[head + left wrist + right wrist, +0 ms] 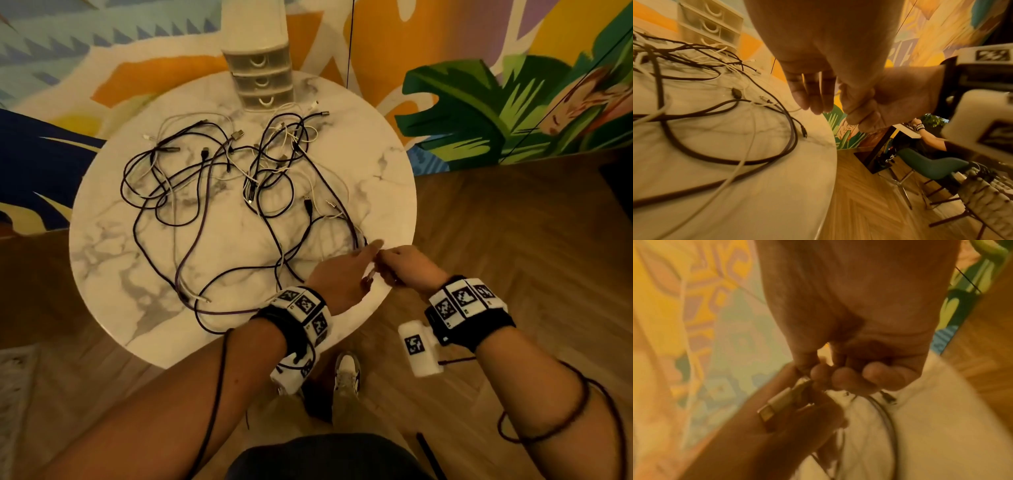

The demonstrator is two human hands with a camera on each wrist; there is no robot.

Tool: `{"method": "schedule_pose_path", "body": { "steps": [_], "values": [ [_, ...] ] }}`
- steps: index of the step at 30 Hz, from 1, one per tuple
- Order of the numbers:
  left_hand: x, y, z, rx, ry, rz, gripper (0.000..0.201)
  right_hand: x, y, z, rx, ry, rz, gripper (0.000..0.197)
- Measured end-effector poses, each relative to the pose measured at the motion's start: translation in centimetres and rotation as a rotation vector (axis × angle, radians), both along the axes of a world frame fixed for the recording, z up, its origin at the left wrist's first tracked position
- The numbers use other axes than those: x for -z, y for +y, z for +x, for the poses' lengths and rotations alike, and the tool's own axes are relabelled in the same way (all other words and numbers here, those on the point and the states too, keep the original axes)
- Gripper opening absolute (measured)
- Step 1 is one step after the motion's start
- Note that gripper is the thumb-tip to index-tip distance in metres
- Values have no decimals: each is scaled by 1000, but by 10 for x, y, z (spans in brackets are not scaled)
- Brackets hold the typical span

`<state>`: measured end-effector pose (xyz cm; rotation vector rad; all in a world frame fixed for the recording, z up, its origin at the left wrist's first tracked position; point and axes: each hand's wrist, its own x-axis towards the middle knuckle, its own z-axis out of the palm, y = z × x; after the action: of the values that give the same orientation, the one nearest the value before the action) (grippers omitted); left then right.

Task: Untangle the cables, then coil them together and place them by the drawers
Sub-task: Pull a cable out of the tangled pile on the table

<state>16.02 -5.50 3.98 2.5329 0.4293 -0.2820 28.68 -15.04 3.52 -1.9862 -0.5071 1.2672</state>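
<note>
A tangle of dark and white cables (212,171) sprawls over the round marble table (113,267). The white drawers (262,80) stand at its far edge. At the table's near right rim, my right hand (394,263) is curled and pinches a thin white cable just behind its USB plug (777,404). The plug (370,275) hangs between both hands. My left hand (363,260) reaches across beside it with straight fingers (813,97), its side against the plug. A white cable runs past those fingertips. I cannot see it gripping anything.
Both hands hover at the table's rim, with the wooden herringbone floor (513,222) right beyond it. A painted mural wall stands behind the table. In the left wrist view a teal chair (937,167) and another person's arm (931,139) are off to the right.
</note>
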Motion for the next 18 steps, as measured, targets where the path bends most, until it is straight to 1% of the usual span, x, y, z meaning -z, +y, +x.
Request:
{"method": "schedule_pose_path", "body": {
  "steps": [1,3,4,5,6,8,9,10,11,13,16,18],
  "values": [
    [-1,0,4,-7,-38,0,48,-8,0,-4,15,79,36,39],
    [-2,3,8,-55,-138,-61,24,-19,-5,-8,58,214,94,37],
    [-2,4,8,-95,-175,-102,17,-23,-7,-9,96,270,126,34],
    [-3,6,9,-137,-188,-132,16,-26,-9,-7,128,300,172,30],
    [-4,8,8,-179,-177,-163,19,-27,-10,-7,150,285,225,24],
    [-8,11,9,-248,-118,-237,26,-27,-9,-5,131,90,304,7],
    [-11,11,9,-242,-81,-248,27,-27,-7,-5,89,3,335,6],
    [-16,10,11,-195,-61,-223,27,-27,-4,-5,24,-32,354,13],
    [-19,8,12,-134,-56,-194,27,-27,1,-8,-44,-16,354,20],
    [-22,3,15,-63,-54,-178,25,-32,8,-12,-100,84,321,35],
    [-19,0,17,-113,-75,-206,23,-36,18,-15,-89,116,271,48],
    [-12,0,12,-153,-114,-248,24,-35,22,-15,-42,147,276,53]
  ]
}}
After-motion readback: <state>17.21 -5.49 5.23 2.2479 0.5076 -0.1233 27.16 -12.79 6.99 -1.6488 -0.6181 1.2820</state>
